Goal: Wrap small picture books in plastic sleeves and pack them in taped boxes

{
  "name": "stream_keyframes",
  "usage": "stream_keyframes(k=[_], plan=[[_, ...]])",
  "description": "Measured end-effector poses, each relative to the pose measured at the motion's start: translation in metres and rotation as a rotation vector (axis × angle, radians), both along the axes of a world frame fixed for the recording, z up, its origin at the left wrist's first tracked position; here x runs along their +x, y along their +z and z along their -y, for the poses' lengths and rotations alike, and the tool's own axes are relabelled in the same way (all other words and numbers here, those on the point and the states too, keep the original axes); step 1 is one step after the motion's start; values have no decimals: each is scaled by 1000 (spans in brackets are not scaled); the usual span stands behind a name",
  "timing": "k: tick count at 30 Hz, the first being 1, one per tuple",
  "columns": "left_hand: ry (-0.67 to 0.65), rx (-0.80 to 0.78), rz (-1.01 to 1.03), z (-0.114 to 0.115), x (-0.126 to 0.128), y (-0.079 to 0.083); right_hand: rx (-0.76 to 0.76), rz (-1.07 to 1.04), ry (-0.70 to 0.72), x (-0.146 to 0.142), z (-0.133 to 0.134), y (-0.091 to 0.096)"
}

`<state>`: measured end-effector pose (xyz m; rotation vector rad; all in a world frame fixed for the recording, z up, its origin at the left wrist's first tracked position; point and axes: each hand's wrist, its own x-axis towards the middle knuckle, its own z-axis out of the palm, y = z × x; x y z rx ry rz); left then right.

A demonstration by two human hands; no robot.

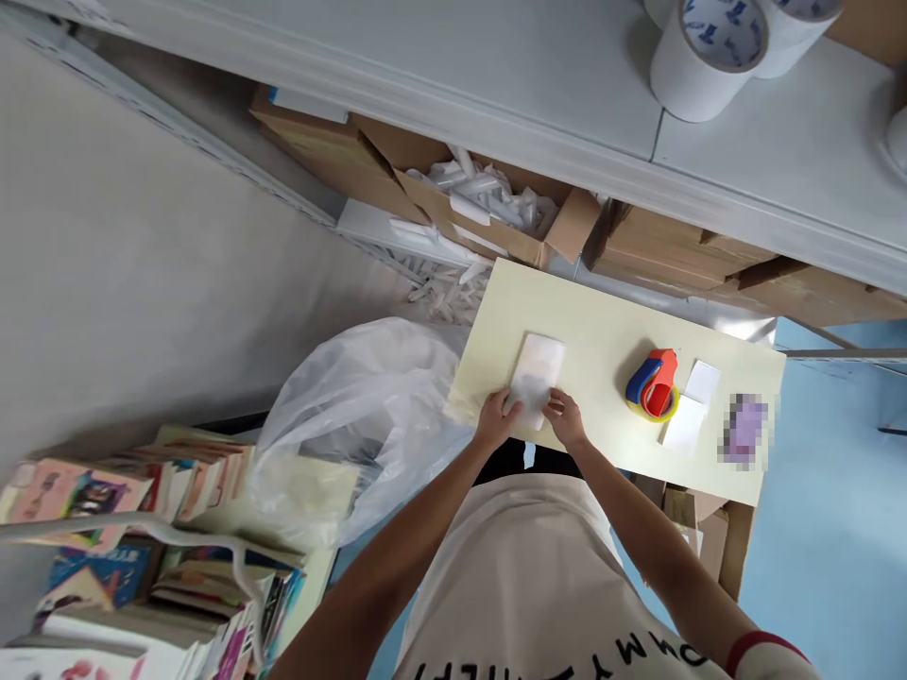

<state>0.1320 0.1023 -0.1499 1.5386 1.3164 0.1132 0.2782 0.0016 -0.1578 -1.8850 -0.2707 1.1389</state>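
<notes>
A flat white packet (537, 370), which looks partly wrapped in translucent film, lies on the pale yellow table (595, 326). At its near left corner, the fingers of my left hand (498, 417) are closed on the edge. My right hand (565, 416) pinches the near right edge with curled fingers. A red and blue tape dispenser (656, 378) with a yellow-rimmed roll stands to the right. Beside it are two white paper pieces, a smaller one (703, 382) and a larger one (684, 423). Farther right lies a blurred purple object (745, 430).
A large clear plastic bag (375, 416) hangs left of the table, above stacked books (191, 576). Beyond the table, a cardboard box (517, 244) holds white plastic scraps. White tape rolls (701, 85) stand on the grey shelf (496, 57). More boxes (680, 250) sit beneath it.
</notes>
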Motion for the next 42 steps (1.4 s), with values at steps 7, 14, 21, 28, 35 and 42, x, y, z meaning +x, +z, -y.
stream_keyframes(k=[7,14,21,28,35,42], plan=[[118,46,17,-37,4,-1,-31,119,86,4,-61,3],[78,230,166,-103,18,-10,10,321,103,4,-140,0],[54,248,192,-123,22,-22,9,409,122,9,-166,-4],[21,249,226,-126,26,-25,14,408,143,18,-170,-5],[96,239,146,-104,18,-11,37,326,142,13,-140,0],[122,118,110,-22,-25,37,44,171,179,-11,-21,29]])
